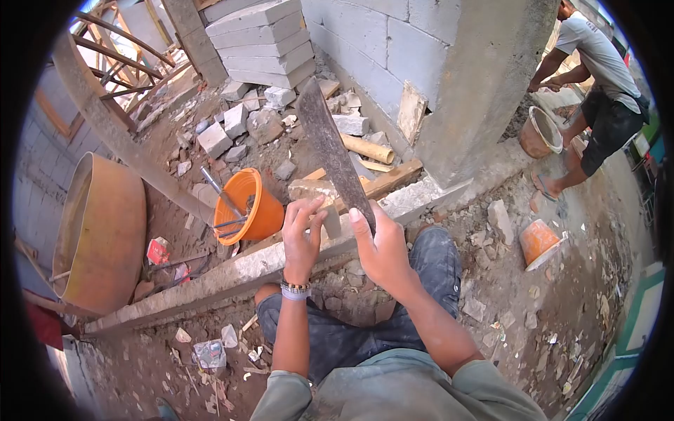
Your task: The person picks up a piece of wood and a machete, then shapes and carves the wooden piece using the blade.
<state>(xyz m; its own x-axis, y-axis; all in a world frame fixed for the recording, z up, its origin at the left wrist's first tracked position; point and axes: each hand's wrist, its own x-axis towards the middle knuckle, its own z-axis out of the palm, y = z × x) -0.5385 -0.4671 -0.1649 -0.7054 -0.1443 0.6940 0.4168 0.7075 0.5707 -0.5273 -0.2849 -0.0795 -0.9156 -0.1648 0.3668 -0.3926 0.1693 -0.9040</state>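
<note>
A long dark machete blade points up and away from me, its lower end gripped in my right hand. The handle is hidden by the fingers. My left hand, with bracelets at the wrist, is raised just left of the blade with thumb and fingers curled together; what they hold, if anything, I cannot make out. Close beyond its fingertips is a short wooden block by the concrete ledge. An orange bucket with metal tools in it leans left of my left hand.
Stacked pale blocks stand behind broken rubble. A large curved tub is at left. A concrete column rises at right, with a co-worker bending near a bucket. Another orange bucket lies tipped on the ground.
</note>
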